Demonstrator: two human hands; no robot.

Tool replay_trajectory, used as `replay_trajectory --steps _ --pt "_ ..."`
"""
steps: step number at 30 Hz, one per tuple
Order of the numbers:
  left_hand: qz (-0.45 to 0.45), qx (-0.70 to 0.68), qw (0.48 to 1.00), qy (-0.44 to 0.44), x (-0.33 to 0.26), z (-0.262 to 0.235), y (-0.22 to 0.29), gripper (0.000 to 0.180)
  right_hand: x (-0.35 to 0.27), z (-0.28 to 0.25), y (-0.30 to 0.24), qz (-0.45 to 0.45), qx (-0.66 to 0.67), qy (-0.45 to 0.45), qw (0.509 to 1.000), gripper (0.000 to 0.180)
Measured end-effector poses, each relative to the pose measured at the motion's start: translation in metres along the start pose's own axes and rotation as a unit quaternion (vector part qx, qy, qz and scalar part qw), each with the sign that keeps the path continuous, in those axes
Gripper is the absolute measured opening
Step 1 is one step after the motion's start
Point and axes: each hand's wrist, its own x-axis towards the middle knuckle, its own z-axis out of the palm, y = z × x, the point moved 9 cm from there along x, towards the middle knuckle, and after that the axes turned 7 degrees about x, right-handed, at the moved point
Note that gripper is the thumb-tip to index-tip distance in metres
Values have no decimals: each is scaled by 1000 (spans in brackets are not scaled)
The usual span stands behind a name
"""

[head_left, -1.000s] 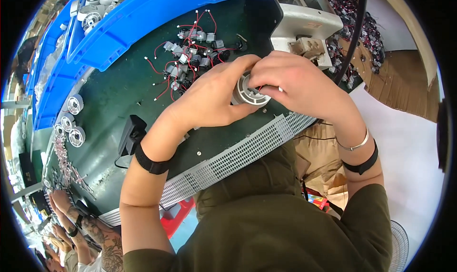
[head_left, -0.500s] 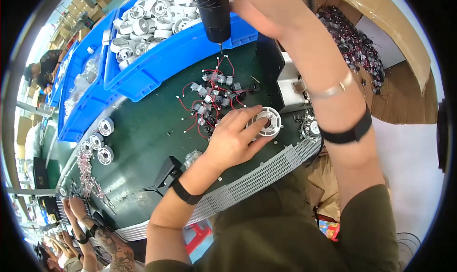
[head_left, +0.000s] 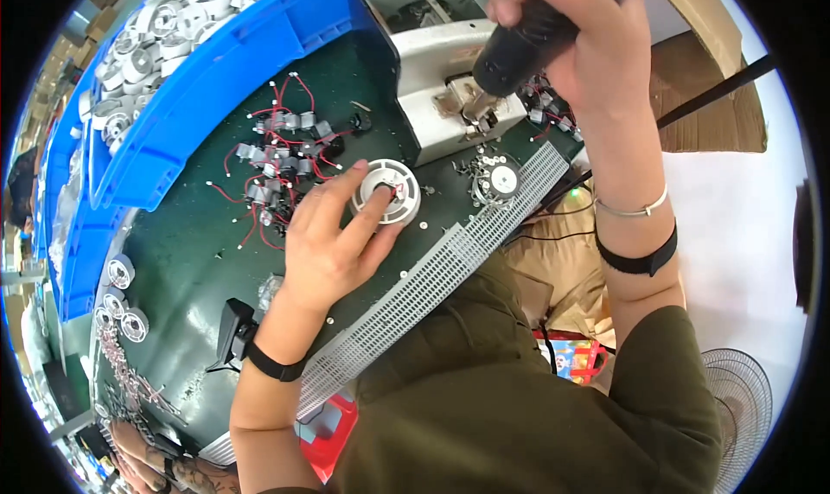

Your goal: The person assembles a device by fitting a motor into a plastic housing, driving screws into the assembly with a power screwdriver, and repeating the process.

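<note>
My left hand (head_left: 333,235) holds a white round plastic housing (head_left: 410,202) down on the green tabletop. Its fingers reach over the rim, and one presses into the middle, where a bit of red wire shows. At the upper right, my right hand (head_left: 592,40) is wrapped round a black electric screwdriver (head_left: 523,53). The driver tilts down with its tip at the front outlet of a silver, box-shaped screw feeder (head_left: 445,49). Left of the housing lies a pile of small grey-and-black motors with red wires (head_left: 281,161).
Blue bins (head_left: 251,53) of white housings line the far left. Loose screws and a white disc (head_left: 503,181) lie by the feeder. A perforated white strip (head_left: 406,282) edges the table. A black stand (head_left: 233,330) is beside my left wrist. Another person's arms (head_left: 138,451) show lower left.
My right hand has brought the screwdriver from above the motor pile to the feeder's outlet. The view has shifted, while my left hand stays on the housing.
</note>
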Motion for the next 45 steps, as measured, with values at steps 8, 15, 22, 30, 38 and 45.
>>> replay_trajectory --steps 8,15,22,30,38,45 --pt "8 24 1000 -11 -3 4 5 41 -20 -24 13 9 1 37 999 50" --pt "-3 8 1000 -7 -5 4 3 42 -23 -31 22 11 -4 57 998 50" --pt "-13 -18 1000 6 -6 7 2 43 -20 -23 28 -149 311 -165 924 52" --pt "-27 -18 999 10 -6 6 0 42 -43 -24 21 8 -32 93 995 55" --pt "-19 -33 999 15 -7 8 -1 44 -31 -15 7 -51 -63 69 994 36" --pt "-17 -50 999 4 -10 9 -2 38 -22 -22 -2 -83 -89 43 992 45"
